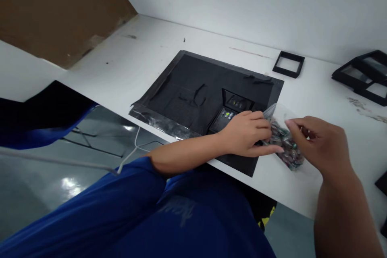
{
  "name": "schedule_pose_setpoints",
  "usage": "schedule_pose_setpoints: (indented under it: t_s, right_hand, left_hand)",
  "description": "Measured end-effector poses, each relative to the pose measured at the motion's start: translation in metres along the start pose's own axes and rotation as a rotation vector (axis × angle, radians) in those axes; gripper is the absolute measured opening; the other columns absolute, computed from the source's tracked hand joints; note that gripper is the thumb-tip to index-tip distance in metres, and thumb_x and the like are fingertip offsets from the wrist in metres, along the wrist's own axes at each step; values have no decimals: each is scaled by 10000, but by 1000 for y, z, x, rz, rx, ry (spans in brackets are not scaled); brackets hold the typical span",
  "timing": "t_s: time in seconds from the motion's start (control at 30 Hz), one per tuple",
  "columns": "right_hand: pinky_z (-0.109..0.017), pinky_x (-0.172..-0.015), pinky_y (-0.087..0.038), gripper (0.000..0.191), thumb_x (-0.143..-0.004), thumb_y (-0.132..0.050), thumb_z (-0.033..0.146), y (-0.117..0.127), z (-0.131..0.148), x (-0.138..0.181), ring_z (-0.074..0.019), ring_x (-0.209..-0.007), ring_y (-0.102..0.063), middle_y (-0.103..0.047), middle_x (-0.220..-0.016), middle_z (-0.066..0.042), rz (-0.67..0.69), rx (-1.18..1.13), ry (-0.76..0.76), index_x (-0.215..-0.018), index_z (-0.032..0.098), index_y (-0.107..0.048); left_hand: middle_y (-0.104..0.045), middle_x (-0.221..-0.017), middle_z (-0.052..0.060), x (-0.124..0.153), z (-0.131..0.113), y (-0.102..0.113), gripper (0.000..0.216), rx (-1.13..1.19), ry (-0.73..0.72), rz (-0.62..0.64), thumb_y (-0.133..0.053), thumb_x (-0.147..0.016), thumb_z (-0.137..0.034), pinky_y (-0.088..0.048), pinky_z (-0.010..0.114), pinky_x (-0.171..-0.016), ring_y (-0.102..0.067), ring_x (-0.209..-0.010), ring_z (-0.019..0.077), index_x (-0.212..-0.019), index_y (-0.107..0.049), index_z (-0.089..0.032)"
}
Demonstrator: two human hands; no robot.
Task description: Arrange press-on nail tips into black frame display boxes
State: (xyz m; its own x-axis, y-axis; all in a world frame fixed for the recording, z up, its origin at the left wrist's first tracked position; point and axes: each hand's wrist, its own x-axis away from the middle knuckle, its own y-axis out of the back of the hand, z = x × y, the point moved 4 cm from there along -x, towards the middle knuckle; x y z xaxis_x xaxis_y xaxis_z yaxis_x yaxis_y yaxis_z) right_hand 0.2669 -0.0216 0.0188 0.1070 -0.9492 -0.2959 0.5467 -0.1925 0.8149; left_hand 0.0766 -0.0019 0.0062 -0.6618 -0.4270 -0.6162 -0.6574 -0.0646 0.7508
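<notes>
Clear plastic bag (287, 145) filled with small multicoloured pieces lies right of centre, between both hands. Bare right hand (322, 143) has its thumb at the bag's upper edge, fingers curled; its grip cannot be told. Bare left hand (249, 133) overlaps the bag's left side, thumb apart from fingers; whether it grips is unclear. Just beside it, a small open black case (225, 117) sits on a black rectangular mat (169, 96), across the white tabletop (121, 56). Black square frame (300, 66) lies upper right.

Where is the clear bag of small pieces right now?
In the head view, the clear bag is right of centre, between the left hand and right hand, by the right edge of the black mat.
</notes>
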Motion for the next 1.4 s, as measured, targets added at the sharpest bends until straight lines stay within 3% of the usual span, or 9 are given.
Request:
schedule_pose_setpoints:
  t_s: [0.07, 0.13, 0.4, 0.7, 0.9, 1.0, 1.13, 1.27, 1.4]
  right_hand:
    - [-278, -522, -352, 261, -972, -553, 405, -6, 6, 1, -170, -720, -659, -722, -797, -9, 65, 254, 107, -955, 252, -764]
    - [-273, -534, -352, 258, -987, -516, 357, -10, 10, 3, -180, -809, -681, -744, -895, -13, 94, 353, 157, -1034, 256, -749]
    - [-290, -457, -266, 366, -892, -503, 140, -20, 13, 9, -211, -832, -659, -741, -1010, -51, 196, 528, 62, -1184, 250, -694]
    - [-271, -439, -246, 265, -869, -565, 228, -25, 2, 12, -184, -608, -600, -752, -993, -54, 163, 367, 28, -1081, 255, -722]
    - [-273, -487, -348, 178, -881, -606, 270, -15, 1, 8, -175, -604, -628, -749, -841, -15, 155, 265, -1, -997, 271, -741]
    - [-268, -503, -432, 207, -882, -649, 320, -3, -1, 6, -140, -567, -611, -724, -779, 3, 78, 91, -25, -1059, 275, -747]
    - [-266, -544, -524, 205, -863, -709, 307, 11, 5, 3, -132, -650, -624, -739, -901, 1, -18, -161, -42, -1061, 288, -759]
    - [-308, -597, -538, 217, -781, -795, 211, 22, 10, 3, -158, -725, -635, -736, -901, 4, -178, -363, -54, -978, 300, -775]
    - [-347, -627, -528, 281, -731, -818, 138, 20, 10, 3, -184, -766, -643, -723, -887, -8, -191, -586, -33, -957, 300, -783]
  left_hand:
    - [-720, -720, -5, -1, 1, -3, 545, -17, 50, 79, -509, -954, -605, -393, 317, -703, -593, -804, 154, -648, -664, -181]
    - [-712, -711, 1, -1, 1, -5, 562, -33, 90, 156, -476, -973, -593, -368, 333, -707, -591, -843, 165, -643, -654, -173]
    - [-758, -837, 31, -2, -8, -12, 606, -80, 186, 375, -330, -1042, -524, -308, 354, -705, -577, -937, 190, -756, -739, -179]
    - [-766, -1052, 44, 2, -6, -13, 496, -41, 177, 263, -417, -1010, -528, -431, 331, -730, -631, -940, 183, -944, -776, -193]
    - [-752, -1162, 23, 3, -6, -7, 391, 16, 204, 131, -491, -986, -497, -494, 297, -756, -683, -937, 158, -1101, -747, -225]
    - [-765, -1128, 12, 4, -5, -4, 357, 30, 212, 88, -514, -978, -483, -491, 284, -749, -703, -911, 145, -1075, -755, -238]
    - [-780, -1089, 4, 4, -4, -4, 351, 14, 183, 66, -522, -976, -475, -473, 289, -727, -700, -845, 128, -968, -774, -231]
    - [-781, -1094, -20, 4, -4, -1, 304, 3, 145, 18, -558, -963, -450, -468, 290, -718, -685, -816, 118, -934, -775, -238]
    - [-763, -1158, 9, 3, -3, -1, 298, 11, 141, 43, -550, -968, -443, -495, 287, -776, -680, -870, 125, -991, -765, -238]
